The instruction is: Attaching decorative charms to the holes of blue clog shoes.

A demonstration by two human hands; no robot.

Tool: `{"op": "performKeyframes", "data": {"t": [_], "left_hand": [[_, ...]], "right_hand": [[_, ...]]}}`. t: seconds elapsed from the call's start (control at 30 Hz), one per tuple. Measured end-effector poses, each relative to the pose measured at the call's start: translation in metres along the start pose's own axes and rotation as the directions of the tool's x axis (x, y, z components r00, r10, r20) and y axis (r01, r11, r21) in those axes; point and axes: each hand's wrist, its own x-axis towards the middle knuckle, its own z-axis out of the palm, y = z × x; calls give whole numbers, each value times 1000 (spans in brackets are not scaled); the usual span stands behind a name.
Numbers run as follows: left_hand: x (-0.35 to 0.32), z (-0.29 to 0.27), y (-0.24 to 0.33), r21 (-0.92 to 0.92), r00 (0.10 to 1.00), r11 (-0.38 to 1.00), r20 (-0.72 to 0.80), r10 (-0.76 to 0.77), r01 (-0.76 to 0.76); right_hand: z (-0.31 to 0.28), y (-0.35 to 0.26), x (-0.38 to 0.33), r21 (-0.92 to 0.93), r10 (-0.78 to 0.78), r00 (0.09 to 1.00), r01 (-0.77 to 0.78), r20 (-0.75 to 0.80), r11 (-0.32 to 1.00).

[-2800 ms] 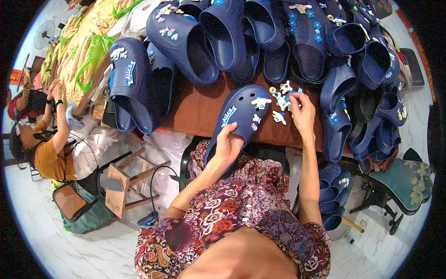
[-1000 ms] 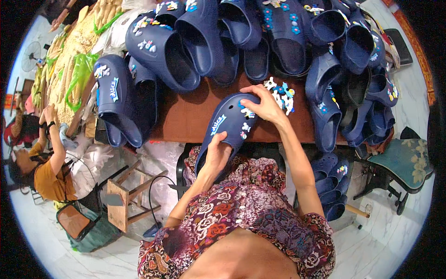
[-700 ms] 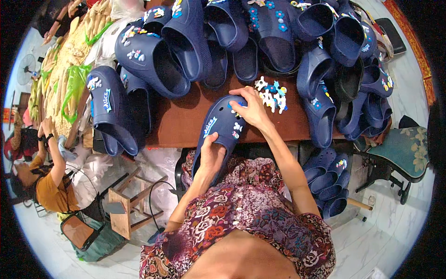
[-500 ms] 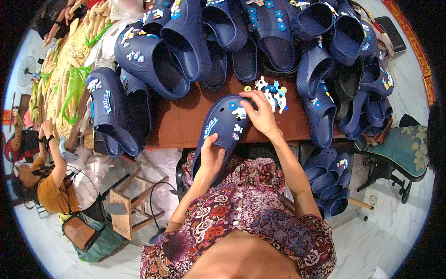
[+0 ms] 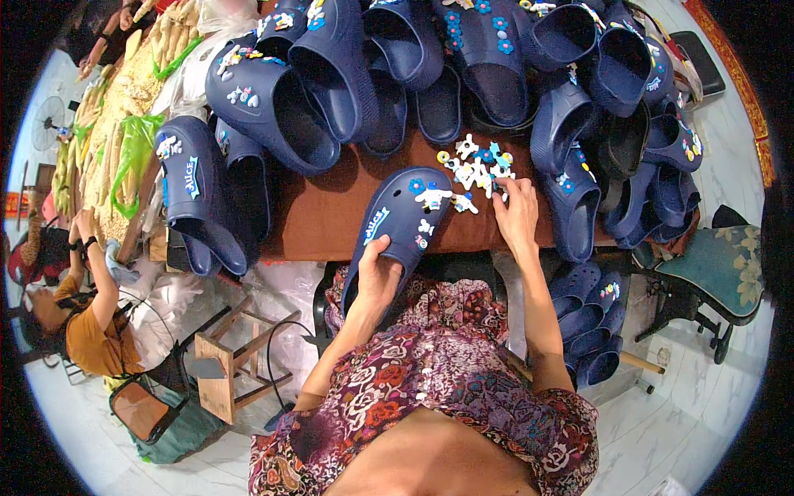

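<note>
A navy blue clog (image 5: pixel 395 217), its toe pointing away from me, is tilted over the table's near edge. My left hand (image 5: pixel 376 279) grips it at the opening, thumb on top and fingers underneath. Its upper carries a blue flower, white character charms and a light blue banner charm, with a few bare holes showing. To its right lies a small pile of white, blue and yellow shoe charms (image 5: pixel 473 172). At the pile's right edge my right hand (image 5: pixel 517 217) has its thumb and fingertips bent together around a small white charm, mostly hidden by the fingers.
Decorated navy clogs (image 5: pixel 496 87) crowd the back and both sides of the brown table (image 5: pixel 310 217). More clogs (image 5: pixel 583 318) are stacked below at the right, near a green chair (image 5: pixel 715 269). At the left are a wooden stool (image 5: pixel 219 380) and another person (image 5: pixel 99 331).
My right hand has left the clog's toe and moved right to the charm pile. A white charm now sticks out at the clog's right side. My left hand keeps its hold.
</note>
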Motion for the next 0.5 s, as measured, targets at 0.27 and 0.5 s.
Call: {"op": "performKeyframes", "data": {"t": [0.27,0.5], "left_hand": [[-3,3,1,-34,1000,999,14,-7,8],[-5,3,3,-62,1000,998,-3,-26,26]], "right_hand": [[8,10,-2,163,57,998,-58,12,985],[4,17,-5,356,129,987,-157,101,921]]}}
